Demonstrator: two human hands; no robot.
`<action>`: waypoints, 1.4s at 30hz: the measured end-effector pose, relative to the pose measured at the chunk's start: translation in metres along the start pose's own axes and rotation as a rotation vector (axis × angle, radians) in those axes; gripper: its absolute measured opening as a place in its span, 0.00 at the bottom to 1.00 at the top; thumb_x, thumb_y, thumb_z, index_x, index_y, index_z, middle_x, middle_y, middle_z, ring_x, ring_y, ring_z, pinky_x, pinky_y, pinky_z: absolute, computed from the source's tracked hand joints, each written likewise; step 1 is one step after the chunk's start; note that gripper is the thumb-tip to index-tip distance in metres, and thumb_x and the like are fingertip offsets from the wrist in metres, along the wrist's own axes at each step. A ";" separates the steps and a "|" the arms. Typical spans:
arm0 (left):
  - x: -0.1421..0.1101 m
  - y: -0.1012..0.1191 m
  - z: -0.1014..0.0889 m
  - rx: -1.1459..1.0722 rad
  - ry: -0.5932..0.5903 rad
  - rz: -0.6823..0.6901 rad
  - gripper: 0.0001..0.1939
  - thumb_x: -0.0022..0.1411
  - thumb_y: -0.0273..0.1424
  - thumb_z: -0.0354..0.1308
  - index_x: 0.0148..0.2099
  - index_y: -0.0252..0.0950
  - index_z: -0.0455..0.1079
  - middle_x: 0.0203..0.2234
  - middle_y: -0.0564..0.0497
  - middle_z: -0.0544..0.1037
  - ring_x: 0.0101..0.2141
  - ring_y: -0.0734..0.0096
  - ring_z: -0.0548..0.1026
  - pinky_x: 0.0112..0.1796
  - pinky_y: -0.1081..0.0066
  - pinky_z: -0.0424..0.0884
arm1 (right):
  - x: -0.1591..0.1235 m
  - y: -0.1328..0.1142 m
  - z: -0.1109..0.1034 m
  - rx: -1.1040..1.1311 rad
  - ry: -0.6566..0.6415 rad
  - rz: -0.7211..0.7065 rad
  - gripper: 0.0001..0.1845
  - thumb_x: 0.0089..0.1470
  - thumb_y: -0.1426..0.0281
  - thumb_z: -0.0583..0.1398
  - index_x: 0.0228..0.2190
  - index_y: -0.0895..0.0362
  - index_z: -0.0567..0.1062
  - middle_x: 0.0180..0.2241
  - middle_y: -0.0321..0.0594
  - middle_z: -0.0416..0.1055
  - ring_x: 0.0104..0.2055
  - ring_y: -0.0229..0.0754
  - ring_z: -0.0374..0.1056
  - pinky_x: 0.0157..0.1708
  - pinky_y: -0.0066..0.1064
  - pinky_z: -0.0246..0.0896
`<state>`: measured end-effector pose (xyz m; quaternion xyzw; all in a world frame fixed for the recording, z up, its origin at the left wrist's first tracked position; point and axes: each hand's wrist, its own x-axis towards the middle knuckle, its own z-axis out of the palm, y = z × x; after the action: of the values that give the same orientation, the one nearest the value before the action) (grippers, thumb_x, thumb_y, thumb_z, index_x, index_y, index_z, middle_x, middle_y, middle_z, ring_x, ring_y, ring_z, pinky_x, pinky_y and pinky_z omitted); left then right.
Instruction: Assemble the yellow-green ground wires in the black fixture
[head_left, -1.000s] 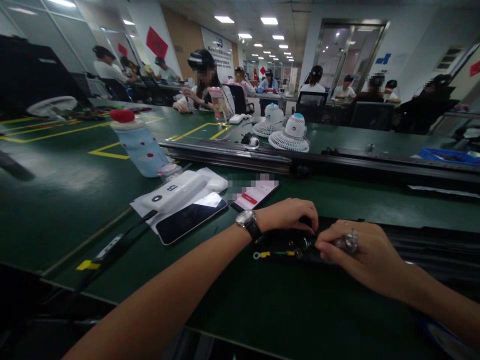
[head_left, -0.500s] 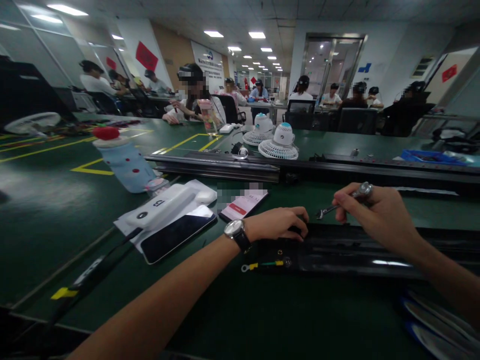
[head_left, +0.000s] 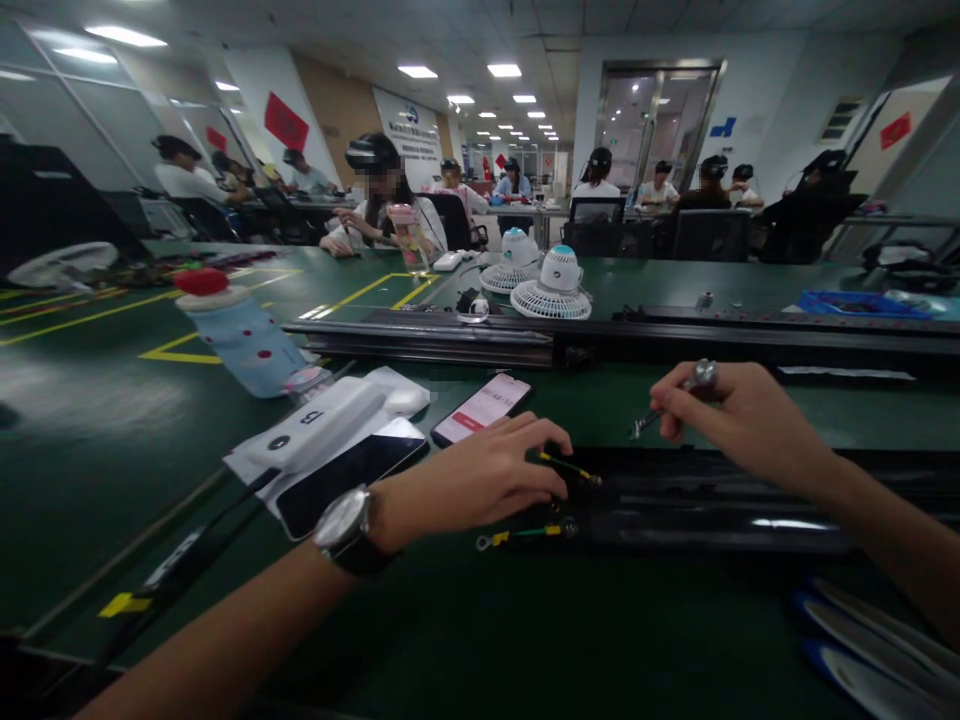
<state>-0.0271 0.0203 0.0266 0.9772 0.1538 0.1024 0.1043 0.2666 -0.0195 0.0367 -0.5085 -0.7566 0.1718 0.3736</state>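
Note:
In my right hand [head_left: 720, 405] is a small metal wrench [head_left: 643, 424], its jaw end pointing left and down and its round end showing above my fingers. My left hand [head_left: 502, 470], with a watch on its wrist, is open, fingers curved and apart beside a short green-and-yellow wire [head_left: 574, 467]. Whether a fingertip touches that wire I cannot tell. A second such wire [head_left: 521, 536], with a ring terminal on its free end, sticks out leftward from the long black metal profile [head_left: 675, 527] under my hands. The wrench hangs above the profile, apart from it.
Left of my hands lie a lit phone [head_left: 484, 410], a dark phone [head_left: 349, 478] and a white device [head_left: 326, 420] on a cable. A blue cup [head_left: 240, 340], long black rails [head_left: 435, 343] and two white fans [head_left: 553, 290] stand beyond. Several people sit behind.
My left hand has moved left and slightly down off the profile's end, uncovering the upper wire. My right hand has shifted slightly left, still holding the wrench.

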 end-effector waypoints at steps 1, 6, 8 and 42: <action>-0.003 0.004 0.002 0.032 -0.018 0.008 0.12 0.67 0.27 0.55 0.48 0.46 0.75 0.54 0.49 0.68 0.50 0.65 0.68 0.52 0.65 0.66 | 0.001 0.000 0.004 0.005 -0.072 0.003 0.13 0.63 0.63 0.59 0.30 0.56 0.78 0.24 0.36 0.78 0.26 0.39 0.75 0.27 0.28 0.69; -0.002 0.002 0.014 0.122 -0.038 0.048 0.13 0.66 0.25 0.55 0.46 0.46 0.77 0.54 0.49 0.68 0.50 0.65 0.68 0.49 0.67 0.67 | 0.001 -0.004 0.021 0.078 -0.248 0.038 0.11 0.62 0.65 0.59 0.31 0.57 0.78 0.25 0.36 0.78 0.27 0.39 0.75 0.27 0.27 0.69; 0.001 -0.002 0.016 0.133 -0.045 0.052 0.11 0.66 0.25 0.56 0.44 0.45 0.77 0.55 0.50 0.68 0.50 0.65 0.68 0.49 0.67 0.67 | 0.000 -0.006 0.025 0.103 -0.270 0.044 0.10 0.62 0.66 0.60 0.31 0.57 0.78 0.25 0.35 0.78 0.27 0.38 0.75 0.27 0.27 0.69; 0.005 -0.006 0.040 -0.178 -0.011 0.015 0.07 0.65 0.29 0.59 0.45 0.41 0.73 0.54 0.47 0.66 0.52 0.63 0.65 0.53 0.62 0.66 | -0.006 0.009 0.036 -0.016 -0.141 -0.032 0.07 0.61 0.69 0.61 0.32 0.54 0.79 0.25 0.31 0.78 0.26 0.35 0.74 0.27 0.26 0.65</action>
<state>-0.0147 0.0204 -0.0122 0.9658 0.1362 0.1108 0.1907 0.2474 -0.0168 0.0050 -0.4857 -0.7905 0.1951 0.3179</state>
